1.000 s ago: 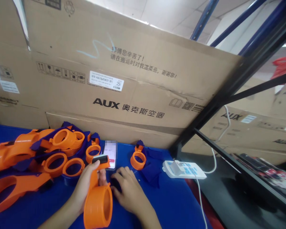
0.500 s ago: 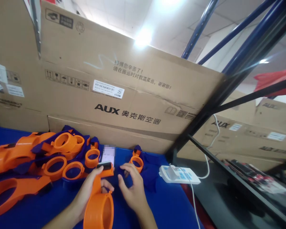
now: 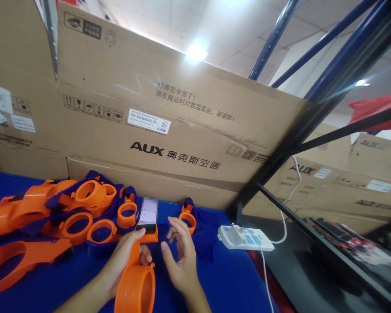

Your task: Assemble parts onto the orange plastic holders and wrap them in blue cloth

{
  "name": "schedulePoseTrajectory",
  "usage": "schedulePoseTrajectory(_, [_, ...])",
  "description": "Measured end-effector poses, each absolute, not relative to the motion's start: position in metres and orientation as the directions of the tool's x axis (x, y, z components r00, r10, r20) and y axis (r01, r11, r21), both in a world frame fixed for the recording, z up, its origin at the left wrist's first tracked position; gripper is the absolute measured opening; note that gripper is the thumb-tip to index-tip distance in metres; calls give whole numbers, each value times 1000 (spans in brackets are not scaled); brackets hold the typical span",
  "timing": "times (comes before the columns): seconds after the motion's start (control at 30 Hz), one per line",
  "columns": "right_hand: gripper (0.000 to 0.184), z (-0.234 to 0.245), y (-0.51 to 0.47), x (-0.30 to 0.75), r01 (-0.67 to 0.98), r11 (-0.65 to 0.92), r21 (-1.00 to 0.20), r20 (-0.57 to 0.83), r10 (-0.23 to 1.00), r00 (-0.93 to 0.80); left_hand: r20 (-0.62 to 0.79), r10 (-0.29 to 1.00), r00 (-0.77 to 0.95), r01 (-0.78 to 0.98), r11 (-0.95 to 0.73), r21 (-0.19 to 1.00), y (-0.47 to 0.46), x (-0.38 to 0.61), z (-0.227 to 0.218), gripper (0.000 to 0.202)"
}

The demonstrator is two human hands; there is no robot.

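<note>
My left hand (image 3: 122, 256) is wrapped round the neck of an orange plastic tape dispenser (image 3: 136, 282), whose wide ring faces me and whose black-tipped head (image 3: 146, 230) points away. My right hand (image 3: 180, 252) hovers just right of the dispenser with its fingers spread and nothing in them. A single small orange ring part (image 3: 187, 221) lies on the blue table (image 3: 224, 278) just beyond my right fingertips, next to a dark blue piece (image 3: 204, 237).
A heap of orange ring parts and dispenser bodies (image 3: 52, 213) fills the left of the table. A phone (image 3: 148, 214) lies behind the dispenser head. A white power strip (image 3: 246, 238) with its cable sits at the right edge. Large cardboard boxes (image 3: 169, 130) wall the back; a dark shelf frame (image 3: 313, 113) stands right.
My right hand has lifted off the table and opened, fingers now spread beside the dispenser. The left hand keeps its hold. The view has tilted up slightly.
</note>
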State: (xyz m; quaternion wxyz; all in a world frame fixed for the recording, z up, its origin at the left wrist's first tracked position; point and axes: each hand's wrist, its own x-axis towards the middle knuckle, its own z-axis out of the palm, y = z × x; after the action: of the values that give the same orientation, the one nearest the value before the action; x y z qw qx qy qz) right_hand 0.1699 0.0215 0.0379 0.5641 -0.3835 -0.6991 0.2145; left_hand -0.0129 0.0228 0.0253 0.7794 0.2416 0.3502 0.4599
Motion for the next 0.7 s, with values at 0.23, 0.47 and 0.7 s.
schedulePoseTrajectory(0.23, [37, 37, 28, 174, 124, 360, -925, 342, 929, -144, -304, 875, 376, -477, 464, 747, 34, -13, 13, 37])
schedulePoseTrajectory(0.47, [32, 38, 24, 173, 32, 344, -938, 336, 929, -153, -319, 841, 438, -449, 512, 733, 40, -18, 4, 43])
schedulePoseTrajectory(0.7, [41, 42, 19, 167, -118, 290, -950, 309, 931, -195, -325, 808, 491, -430, 550, 716, 44, -23, 1, 60])
